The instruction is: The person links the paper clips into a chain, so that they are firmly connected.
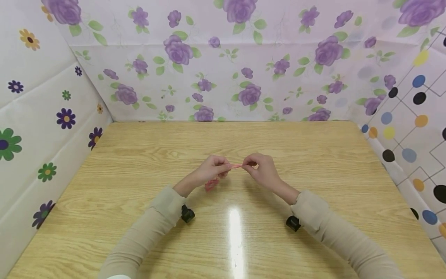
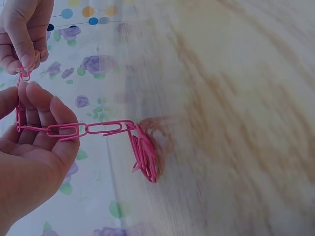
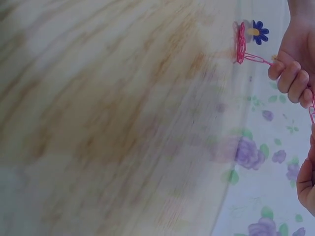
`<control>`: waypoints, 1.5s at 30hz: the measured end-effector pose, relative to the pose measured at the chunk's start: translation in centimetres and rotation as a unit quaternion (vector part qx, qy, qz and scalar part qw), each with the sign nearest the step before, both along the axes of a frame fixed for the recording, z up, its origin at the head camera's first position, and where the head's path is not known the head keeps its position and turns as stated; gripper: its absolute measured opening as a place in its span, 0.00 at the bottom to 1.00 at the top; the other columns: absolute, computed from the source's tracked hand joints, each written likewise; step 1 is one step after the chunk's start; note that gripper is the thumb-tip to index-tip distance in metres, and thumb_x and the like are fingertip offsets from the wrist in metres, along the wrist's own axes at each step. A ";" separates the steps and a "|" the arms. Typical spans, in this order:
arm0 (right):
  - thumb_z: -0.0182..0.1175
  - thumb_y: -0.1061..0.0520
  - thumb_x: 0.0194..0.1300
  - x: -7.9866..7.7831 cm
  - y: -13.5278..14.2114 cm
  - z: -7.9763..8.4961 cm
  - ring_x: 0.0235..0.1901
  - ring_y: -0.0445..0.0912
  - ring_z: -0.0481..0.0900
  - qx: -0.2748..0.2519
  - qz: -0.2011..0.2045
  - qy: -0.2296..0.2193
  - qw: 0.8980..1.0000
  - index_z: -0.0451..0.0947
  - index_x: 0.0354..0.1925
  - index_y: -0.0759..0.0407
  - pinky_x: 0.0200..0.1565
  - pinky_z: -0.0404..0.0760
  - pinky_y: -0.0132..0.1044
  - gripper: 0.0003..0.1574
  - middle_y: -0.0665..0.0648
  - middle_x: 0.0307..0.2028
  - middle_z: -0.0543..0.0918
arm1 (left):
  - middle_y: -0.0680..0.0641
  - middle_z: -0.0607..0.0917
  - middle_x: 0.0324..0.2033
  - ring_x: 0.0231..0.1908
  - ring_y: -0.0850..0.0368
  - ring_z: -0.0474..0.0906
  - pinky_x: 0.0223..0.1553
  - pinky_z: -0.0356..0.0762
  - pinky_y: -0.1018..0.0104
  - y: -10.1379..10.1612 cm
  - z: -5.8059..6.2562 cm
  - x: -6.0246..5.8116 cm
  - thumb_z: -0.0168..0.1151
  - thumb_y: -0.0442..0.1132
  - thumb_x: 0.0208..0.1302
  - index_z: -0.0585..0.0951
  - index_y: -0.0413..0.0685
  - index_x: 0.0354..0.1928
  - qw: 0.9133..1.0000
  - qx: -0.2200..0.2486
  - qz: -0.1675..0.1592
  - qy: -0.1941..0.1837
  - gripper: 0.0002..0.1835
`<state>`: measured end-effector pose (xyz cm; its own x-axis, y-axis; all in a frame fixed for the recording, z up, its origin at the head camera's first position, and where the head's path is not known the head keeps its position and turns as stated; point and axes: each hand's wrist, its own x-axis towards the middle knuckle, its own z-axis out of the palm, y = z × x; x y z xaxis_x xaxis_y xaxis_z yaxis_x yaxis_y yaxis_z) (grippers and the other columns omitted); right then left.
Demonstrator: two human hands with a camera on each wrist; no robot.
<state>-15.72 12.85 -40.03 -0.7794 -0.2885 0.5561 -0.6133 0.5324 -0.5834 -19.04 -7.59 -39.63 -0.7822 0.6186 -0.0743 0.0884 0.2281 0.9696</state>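
A chain of linked pink paper clips (image 1: 236,166) is stretched between my two hands above the table. My left hand (image 1: 213,169) pinches it, and in the left wrist view the chain (image 2: 104,129) runs across that hand's curled fingers (image 2: 64,114). My right hand (image 1: 262,170) pinches the clip at the other end between thumb and forefinger. From the left hand the chain trails down to a bunched heap of pink clips (image 2: 144,152) on the wood. The right wrist view shows the right hand (image 3: 307,184) only partly, at the edge.
Beneath both hands is a wood-grain table (image 1: 139,155), with a bright light reflection near its front. A purple-flowered sheet (image 1: 216,62) hangs behind it, and patterned sheets stand at both sides. Small black devices (image 1: 187,214) are strapped at the wrists.
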 end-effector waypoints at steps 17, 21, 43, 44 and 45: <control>0.66 0.69 0.50 0.1 0.1 0.3 0.25 0.45 0.76 -0.025 -0.026 0.002 0.999 0.78 0.24 0.62 0.29 0.76 0.41 0.06 0.55 0.24 0.81 | 0.48 0.75 0.20 0.24 0.58 0.72 0.33 0.75 0.58 -0.4 0.3 0.1 0.48 0.32 0.67 0.74 0.33 0.29 1.000 0.022 -0.011 -0.014 0.10; 0.66 0.69 0.50 0.0 0.2 0.5 0.25 0.46 0.76 -0.025 -0.024 -0.006 0.999 0.79 0.25 0.62 0.29 0.76 0.40 0.05 0.56 0.24 0.81 | 0.45 0.77 0.22 0.24 0.56 0.74 0.34 0.76 0.55 -0.5 0.2 0.0 0.49 0.32 0.67 0.73 0.25 0.34 1.000 0.020 0.007 -0.020 0.11; 0.64 0.65 0.54 -0.6 -1.8 0.9 0.25 0.43 0.77 -0.036 0.007 -0.057 0.998 0.80 0.28 0.66 0.29 0.76 0.34 0.02 0.56 0.25 0.82 | 0.37 0.80 0.28 0.25 0.50 0.72 0.27 0.71 0.68 -0.8 0.5 -1.0 0.59 0.37 0.62 0.82 0.32 0.38 0.993 -0.022 0.043 0.105 0.12; 0.64 0.65 0.54 -0.6 -1.9 0.8 0.25 0.43 0.77 -0.037 0.010 -0.062 0.997 0.80 0.29 0.66 0.29 0.76 0.33 0.03 0.56 0.26 0.82 | 0.37 0.79 0.25 0.23 0.52 0.71 0.25 0.70 0.68 -1.0 0.6 -1.1 0.59 0.38 0.62 0.82 0.32 0.38 0.993 -0.017 0.049 0.103 0.12; 0.63 0.66 0.55 -0.6 -1.9 0.7 0.25 0.44 0.77 -0.037 0.012 -0.067 0.997 0.80 0.29 0.66 0.29 0.76 0.33 0.03 0.56 0.26 0.82 | 0.40 0.77 0.22 0.22 0.54 0.69 0.24 0.69 0.68 -1.3 0.7 -1.2 0.59 0.38 0.62 0.82 0.33 0.37 0.993 -0.013 0.055 0.102 0.12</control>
<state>-16.35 10.93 -39.30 -0.8422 -0.2694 0.4671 -0.5383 0.4710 -0.6988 -20.24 -8.89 -38.91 -0.8459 0.5277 0.0775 0.2545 0.2716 0.9281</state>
